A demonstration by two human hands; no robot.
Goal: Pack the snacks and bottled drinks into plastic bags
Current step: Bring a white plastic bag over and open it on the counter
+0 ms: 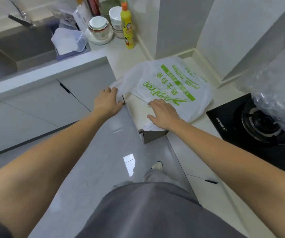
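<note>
Plastic bag (169,86) lay flat at the surface's (129,55) front corner, handle overhanging, left hand (108,102) pinching it, right hand (164,114) flat on top; thin film risked slipping off when pulled.

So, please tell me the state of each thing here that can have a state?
plastic bag: flat on the counter, nothing packed in it yet
left hand: on the bag's handle, fingers bent over it
right hand: flat on the bag's near edge
yellow bottle: upright, orange cap on
bowls: stacked
stove: no flame
faucet: no water visible
</note>
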